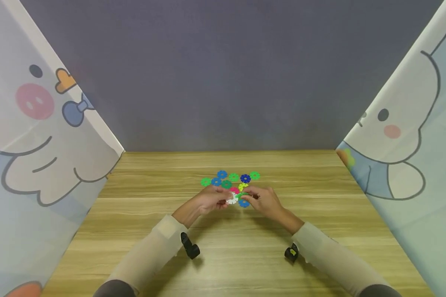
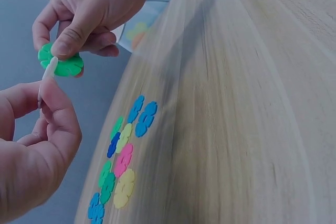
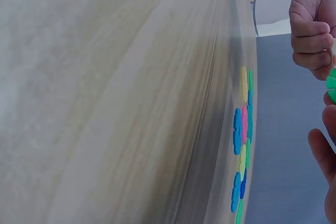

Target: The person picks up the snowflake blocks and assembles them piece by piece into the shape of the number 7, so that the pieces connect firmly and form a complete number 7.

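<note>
My left hand point(image 1: 209, 198) pinches a white notched plastic disc point(image 1: 232, 199) between thumb and fingertips, held edge-on in the left wrist view. My right hand point(image 1: 264, 201) grips a bright green notched disc point(image 2: 67, 67), thumb pressed on its face. The two discs meet at their edges, the white one against a notch of the green one, raised above the table. Below and behind the hands lie several more flower-shaped discs, among them a pink disc point(image 2: 124, 160) and a dark blue disc point(image 1: 245, 178).
The loose discs sit close together on the wood-grain table point(image 1: 141, 231), including a yellow disc point(image 2: 124, 188) and a dark green disc point(image 1: 226, 184). A grey panel point(image 1: 223, 82) rises at the table's back edge. Cartoon-printed sheets point(image 1: 18, 136) flank both sides.
</note>
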Demonstrator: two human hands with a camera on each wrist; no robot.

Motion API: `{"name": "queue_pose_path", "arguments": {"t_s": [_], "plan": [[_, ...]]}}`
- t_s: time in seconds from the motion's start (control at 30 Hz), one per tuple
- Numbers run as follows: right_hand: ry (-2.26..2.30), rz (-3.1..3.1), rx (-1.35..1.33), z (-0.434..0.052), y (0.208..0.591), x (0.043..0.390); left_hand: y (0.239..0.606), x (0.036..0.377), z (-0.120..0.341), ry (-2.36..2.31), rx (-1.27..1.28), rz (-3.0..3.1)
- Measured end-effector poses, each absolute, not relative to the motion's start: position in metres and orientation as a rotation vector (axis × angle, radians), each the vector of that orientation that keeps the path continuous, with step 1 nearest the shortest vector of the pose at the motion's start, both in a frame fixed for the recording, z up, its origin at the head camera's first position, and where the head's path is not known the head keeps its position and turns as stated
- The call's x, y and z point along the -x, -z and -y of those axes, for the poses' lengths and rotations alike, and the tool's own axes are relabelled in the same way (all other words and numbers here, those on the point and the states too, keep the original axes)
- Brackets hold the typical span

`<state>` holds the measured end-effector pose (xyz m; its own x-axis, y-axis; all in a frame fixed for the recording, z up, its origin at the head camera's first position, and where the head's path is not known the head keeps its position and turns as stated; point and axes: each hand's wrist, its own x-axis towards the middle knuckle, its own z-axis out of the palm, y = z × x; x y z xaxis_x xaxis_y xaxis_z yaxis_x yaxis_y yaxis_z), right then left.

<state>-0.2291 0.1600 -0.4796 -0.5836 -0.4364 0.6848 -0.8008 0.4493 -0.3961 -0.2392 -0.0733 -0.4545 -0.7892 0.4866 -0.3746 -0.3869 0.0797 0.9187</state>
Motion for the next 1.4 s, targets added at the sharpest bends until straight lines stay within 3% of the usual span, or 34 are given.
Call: {"name": "queue_pose_path", "arguments": {"t_s": [0.33,0.7,1.4], "plan": [[-1.043,2.218,-1.01,-0.161,0.485,0.228,0.454,0.236,0.071,-1.8,-0.077,-1.742],[-0.89,2.082,-0.982,-0.157,0.487,0.227,0.449,0.233,0.052,-1.876,0.123,-1.798],[-0.971,2.435,-1.023,-0.158,0.479,0.225,0.455,0.233,0.069,-1.778,-0.052,-1.763]]}}
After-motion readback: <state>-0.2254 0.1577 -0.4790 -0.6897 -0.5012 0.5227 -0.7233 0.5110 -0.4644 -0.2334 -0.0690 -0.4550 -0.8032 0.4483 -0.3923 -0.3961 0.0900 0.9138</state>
